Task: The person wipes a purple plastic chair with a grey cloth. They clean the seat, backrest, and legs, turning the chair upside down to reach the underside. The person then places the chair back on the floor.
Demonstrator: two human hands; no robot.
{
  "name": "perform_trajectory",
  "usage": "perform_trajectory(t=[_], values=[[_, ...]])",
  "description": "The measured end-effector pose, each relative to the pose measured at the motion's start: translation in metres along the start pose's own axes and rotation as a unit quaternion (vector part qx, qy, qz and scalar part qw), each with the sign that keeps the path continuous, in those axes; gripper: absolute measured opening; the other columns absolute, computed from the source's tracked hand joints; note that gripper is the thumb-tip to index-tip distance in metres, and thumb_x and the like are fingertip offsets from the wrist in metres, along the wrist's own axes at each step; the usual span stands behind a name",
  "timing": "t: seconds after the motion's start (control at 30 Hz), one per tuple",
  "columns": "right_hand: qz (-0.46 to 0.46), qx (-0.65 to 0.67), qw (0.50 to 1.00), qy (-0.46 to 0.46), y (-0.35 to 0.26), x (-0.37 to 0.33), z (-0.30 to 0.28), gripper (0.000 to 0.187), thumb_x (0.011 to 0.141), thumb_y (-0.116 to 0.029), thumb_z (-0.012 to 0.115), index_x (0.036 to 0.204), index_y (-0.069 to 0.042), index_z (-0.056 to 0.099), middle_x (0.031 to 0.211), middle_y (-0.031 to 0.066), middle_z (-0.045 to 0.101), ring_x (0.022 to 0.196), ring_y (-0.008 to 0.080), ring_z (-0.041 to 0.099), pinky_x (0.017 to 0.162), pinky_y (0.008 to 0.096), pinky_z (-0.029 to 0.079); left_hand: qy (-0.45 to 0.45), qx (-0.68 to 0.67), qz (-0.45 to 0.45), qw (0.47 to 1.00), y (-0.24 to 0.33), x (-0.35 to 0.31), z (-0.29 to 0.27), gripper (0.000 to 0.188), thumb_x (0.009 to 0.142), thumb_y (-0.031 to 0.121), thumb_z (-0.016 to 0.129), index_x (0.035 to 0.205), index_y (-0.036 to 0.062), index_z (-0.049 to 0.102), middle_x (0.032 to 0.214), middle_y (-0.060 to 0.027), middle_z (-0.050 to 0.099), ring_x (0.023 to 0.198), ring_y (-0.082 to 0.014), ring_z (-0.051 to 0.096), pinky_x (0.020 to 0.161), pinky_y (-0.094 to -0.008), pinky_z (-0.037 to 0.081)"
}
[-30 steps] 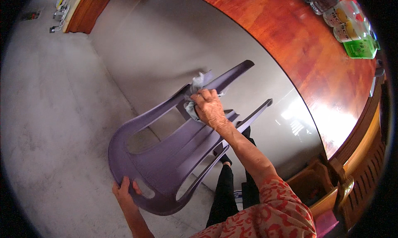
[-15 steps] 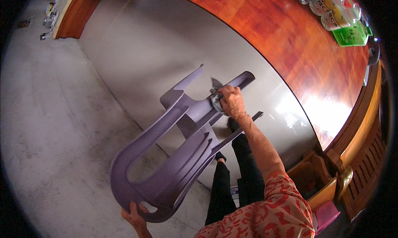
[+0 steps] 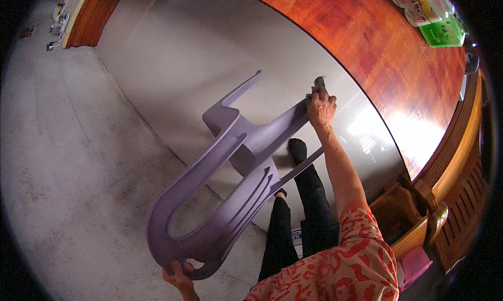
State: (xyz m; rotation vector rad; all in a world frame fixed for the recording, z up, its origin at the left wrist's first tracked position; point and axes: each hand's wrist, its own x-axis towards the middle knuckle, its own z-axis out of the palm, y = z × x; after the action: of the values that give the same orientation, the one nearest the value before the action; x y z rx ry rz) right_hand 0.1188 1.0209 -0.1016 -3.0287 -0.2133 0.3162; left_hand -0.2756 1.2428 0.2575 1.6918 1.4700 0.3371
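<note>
A purple plastic chair [image 3: 264, 138] is held tilted in front of me, its backrest toward me and its legs pointing away. My left hand [image 3: 179, 277] grips the top of the backrest beside the handle hole, fingers curled over the rim. At the far end of one leg, my right hand [image 3: 321, 111] is closed around a crumpled grey cloth [image 3: 318, 85] pressed against that leg's tip. Part of the cloth sticks out beyond my fingers. My right forearm hides part of another leg.
On the right stands a glossy reddish-brown table [image 3: 356, 49] with several bottles, among them a green one [image 3: 443, 33]. A wooden bench [image 3: 461, 212], an open wooden box [image 3: 401, 217] and a pink object [image 3: 416, 267] are at lower right. My feet stand on pale floor tiles.
My right hand and the cloth have slid outward along the chair leg, away from the seat to its end. The chair has shifted slightly right. My left hand keeps its hold on the backrest.
</note>
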Motion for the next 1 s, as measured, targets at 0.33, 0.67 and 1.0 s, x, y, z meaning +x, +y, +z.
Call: perform_trajectory(t=[0.33, 0.67, 1.0], values=[[0.008, 0.126, 0.985, -0.116, -0.037, -0.071, -0.068, 0.041, 0.066, -0.03, 0.065, 0.093, 0.0, 0.06, 0.106, 0.0208, 0.055, 0.1, 0.0388, 0.048, 0.087, 0.0434, 0.042, -0.036, 0.035, -0.017, 0.999, 0.025, 0.022, -0.011, 0.015, 0.083, 0.01, 0.053, 0.076, -0.0038, 0.053, 0.057, -0.0066, 0.053, 0.048, -0.0161, 0.048, 0.047, -0.0304, 0.039], [-0.188, 0.311, 0.931, -0.022, -0.093, -0.143, -0.104, 0.034, 0.064, -0.01, 0.066, 0.098, -0.008, 0.061, 0.099, 0.0099, 0.057, 0.092, 0.0312, 0.05, 0.081, 0.0398, 0.041, -0.091, 0.02, 0.042, 0.995, 0.039, 0.014, -0.01, 0.014, 0.084, 0.01, 0.052, 0.078, -0.0023, 0.052, 0.057, -0.0064, 0.052, 0.048, -0.0152, 0.047, 0.047, -0.0302, 0.039], [0.107, 0.138, 0.977, 0.125, -0.038, -0.081, -0.045, 0.03, 0.074, -0.013, 0.057, 0.104, -0.011, 0.061, 0.09, 0.0122, 0.06, 0.082, 0.0334, 0.054, 0.07, 0.0421, 0.045, -0.14, 0.045, 0.056, 0.988, 0.047, 0.017, -0.014, 0.02, 0.086, 0.011, 0.051, 0.07, -0.0002, 0.054, 0.057, -0.0059, 0.054, 0.049, -0.0145, 0.049, 0.048, -0.0295, 0.039]])
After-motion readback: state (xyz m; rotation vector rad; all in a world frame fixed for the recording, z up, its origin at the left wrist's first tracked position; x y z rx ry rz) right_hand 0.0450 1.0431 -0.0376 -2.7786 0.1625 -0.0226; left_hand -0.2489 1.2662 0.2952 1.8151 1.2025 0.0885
